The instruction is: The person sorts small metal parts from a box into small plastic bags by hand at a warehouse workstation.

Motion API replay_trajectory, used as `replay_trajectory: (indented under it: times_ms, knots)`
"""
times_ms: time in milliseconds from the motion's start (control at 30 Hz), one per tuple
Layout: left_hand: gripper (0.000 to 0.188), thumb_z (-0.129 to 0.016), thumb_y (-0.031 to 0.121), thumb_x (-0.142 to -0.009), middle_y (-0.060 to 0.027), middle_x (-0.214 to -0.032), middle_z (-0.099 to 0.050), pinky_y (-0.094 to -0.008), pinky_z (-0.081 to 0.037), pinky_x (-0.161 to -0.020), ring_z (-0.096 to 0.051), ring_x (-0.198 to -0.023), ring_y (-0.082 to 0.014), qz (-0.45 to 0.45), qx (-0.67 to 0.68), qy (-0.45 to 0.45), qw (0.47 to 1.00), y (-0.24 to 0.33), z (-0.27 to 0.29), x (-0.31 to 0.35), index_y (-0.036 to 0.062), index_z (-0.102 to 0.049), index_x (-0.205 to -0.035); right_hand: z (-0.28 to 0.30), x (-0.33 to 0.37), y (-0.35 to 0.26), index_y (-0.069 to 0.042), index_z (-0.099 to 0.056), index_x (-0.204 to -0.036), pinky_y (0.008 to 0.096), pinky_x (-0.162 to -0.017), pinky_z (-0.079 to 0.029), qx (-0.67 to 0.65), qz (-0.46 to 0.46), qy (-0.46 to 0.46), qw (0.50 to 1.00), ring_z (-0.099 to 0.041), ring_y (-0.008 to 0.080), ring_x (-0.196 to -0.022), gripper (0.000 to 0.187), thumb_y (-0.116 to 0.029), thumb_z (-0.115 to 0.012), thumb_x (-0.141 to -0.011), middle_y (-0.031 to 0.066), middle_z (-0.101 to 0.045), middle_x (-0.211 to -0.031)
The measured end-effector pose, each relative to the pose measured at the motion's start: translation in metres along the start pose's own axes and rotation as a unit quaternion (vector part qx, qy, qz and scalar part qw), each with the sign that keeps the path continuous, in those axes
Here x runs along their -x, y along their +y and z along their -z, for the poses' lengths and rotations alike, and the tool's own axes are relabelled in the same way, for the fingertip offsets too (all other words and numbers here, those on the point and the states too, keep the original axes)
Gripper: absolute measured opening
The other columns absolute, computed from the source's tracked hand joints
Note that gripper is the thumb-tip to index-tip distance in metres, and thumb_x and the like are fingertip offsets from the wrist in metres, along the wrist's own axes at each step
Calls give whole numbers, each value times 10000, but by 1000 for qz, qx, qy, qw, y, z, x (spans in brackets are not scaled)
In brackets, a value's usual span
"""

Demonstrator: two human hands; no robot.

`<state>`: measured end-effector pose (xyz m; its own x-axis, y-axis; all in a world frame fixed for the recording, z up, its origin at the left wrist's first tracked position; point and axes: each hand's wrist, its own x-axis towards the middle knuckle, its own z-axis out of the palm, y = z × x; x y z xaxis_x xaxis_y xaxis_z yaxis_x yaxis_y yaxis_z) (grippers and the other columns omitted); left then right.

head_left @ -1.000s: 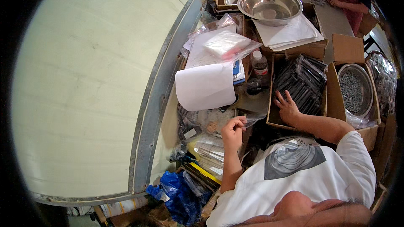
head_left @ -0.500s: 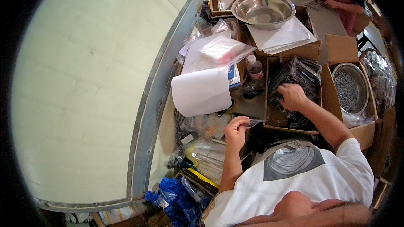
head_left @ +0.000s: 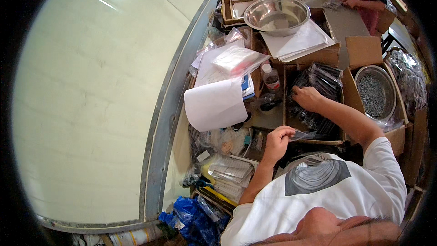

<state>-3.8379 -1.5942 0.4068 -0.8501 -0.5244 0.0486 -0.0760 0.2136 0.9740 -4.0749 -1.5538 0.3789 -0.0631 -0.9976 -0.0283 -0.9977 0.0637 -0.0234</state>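
Note:
My left hand (head_left: 278, 138) is closed in a pinch on a small clear plastic bag (head_left: 302, 135), just outside the near left corner of a cardboard box (head_left: 335, 143). Inside that box lies a pile of dark, thin pieces in shiny clear wrapping (head_left: 325, 78). My right hand (head_left: 308, 99) reaches over the box's right side and rests on the left part of the pile. Its fingers are curled together, and whatever they hold is hidden.
Right of the box, a metal bowl of screws (head_left: 374, 93) sits in another carton. Farther off are a large steel basin (head_left: 277, 16) on paper sheets and a bottle (head_left: 270, 77). Papers (head_left: 216, 105) lie left, beside a metal-framed panel (head_left: 157, 155). A person (head_left: 362, 0) works at the far right.
My left hand has moved right with the plastic bag, closer to the box. My right hand has shifted slightly left over the pile. The whole view has shifted a little.

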Motion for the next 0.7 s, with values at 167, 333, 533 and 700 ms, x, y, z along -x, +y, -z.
replay_trajectory:
  times_ms: [167,333,533,700]
  knots:
    - [201,-473,-86,-792,-135,-967,-657,-294,-512,-733,-643,-836,-202,-22,-78,-51,995,-6,-15,-9,-76,-644,-898,21,-3,-11,-84,-672,-948,370,-643,-540,25,7,-67,997,-653,265,-867,177,-123,-620,-783,143,-517,-1206]
    - [210,-485,-68,-770,-143,-941,-658,-320,-489,-790,-639,-878,-247,-16,-110,-77,991,-7,-23,-19,-59,-651,-899,35,4,-3,-63,-648,-968,393,-702,-530,-25,-28,-51,998,-650,295,-850,268,-145,-685,-715,145,-617,-1014]
    - [209,-537,-39,-775,-131,-962,-647,-326,-482,-768,-634,-874,-240,30,-99,-95,990,-1,-32,-34,-38,-651,-949,61,55,26,-59,-636,-906,301,-618,-451,-386,-157,131,900,-591,131,-697,190,-105,-695,-731,63,-619,-726]
    - [250,-610,30,-744,-180,-928,-615,-344,-487,-751,-627,-834,-298,48,-115,-136,983,-3,-51,-53,-31,-638,-985,77,95,6,-23,-634,-875,232,-665,-459,-776,-90,155,605,-551,66,-715,117,-63,-702,-789,-47,-606,-806]
